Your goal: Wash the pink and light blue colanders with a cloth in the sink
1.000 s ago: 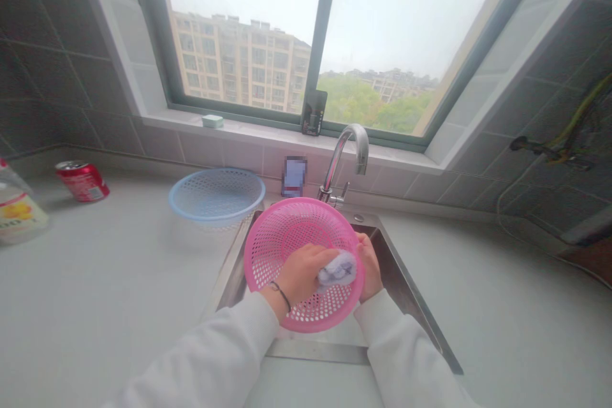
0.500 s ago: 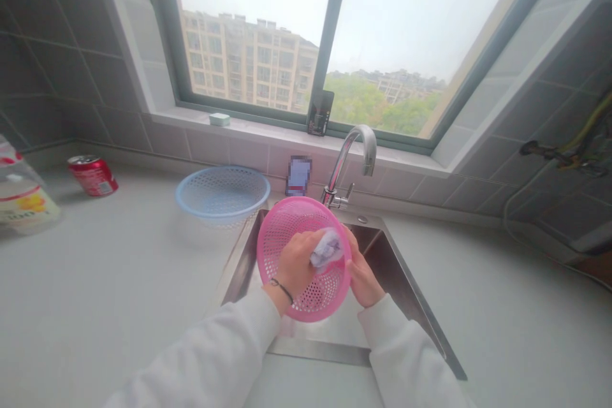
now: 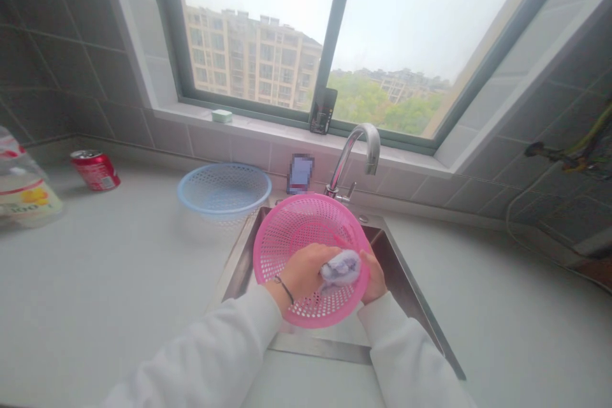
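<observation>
Holding the pink basket (image 3: pixel 296 229) tilted above the sink (image 3: pixel 406 287) with the right hand (image 3: pixel 375 277), fingers curled over its right rim. Pressing a pale cloth (image 3: pixel 340 268) against the inside with the left hand (image 3: pixel 301 271), closed around it. On the surface (image 3: pixel 119 280) to the left, a blue basket (image 3: pixel 224 188) and, well apart, a red can (image 3: pixel 95 169) lying on its side.

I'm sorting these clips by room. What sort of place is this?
Most likely a home kitchen: a steel sink with a curved tap set in a pale counter under a window, and a pink colander held over it, wiped with a cloth.
</observation>
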The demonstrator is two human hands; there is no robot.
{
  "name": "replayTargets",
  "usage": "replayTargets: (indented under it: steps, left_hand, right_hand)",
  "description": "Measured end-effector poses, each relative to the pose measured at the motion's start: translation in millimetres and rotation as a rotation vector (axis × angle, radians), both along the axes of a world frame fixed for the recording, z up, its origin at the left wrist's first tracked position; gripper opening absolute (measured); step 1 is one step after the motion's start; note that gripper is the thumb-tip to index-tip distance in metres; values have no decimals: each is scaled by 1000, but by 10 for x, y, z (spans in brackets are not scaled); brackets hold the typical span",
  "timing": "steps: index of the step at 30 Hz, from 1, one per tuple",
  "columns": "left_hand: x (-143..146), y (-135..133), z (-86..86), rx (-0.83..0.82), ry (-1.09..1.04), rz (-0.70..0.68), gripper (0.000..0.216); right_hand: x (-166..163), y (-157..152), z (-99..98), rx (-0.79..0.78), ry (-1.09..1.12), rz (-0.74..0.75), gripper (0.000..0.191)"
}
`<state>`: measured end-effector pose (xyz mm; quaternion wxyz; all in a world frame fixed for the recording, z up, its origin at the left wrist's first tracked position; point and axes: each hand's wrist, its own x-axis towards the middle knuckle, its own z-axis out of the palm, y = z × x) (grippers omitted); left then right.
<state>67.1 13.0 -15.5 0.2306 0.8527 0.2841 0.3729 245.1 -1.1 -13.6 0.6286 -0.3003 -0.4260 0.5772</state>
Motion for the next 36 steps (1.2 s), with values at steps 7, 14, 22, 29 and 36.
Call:
replayTargets:
  steps: [7,14,22,29,36]
  left_hand:
    - [-75,91,31,-145,-395,285,42]
    - [6,15,24,-84,-151,-9,35]
    - [-20,50,-10,-133,-314,179,42]
    - [-40,82,39,-124,-404,225,38]
    - [57,-19,18,-75,-192,1,35]
  right_hand:
    - [-166,-79,112,37,-44,140,66]
    - [-50,-24,-11,-24,28,9,52]
    - [-120,-49,40,16,-22,108,61]
    - [-166,-43,75,9,12,133,64]
    - [-66,-63,23,-28,29,91,57]
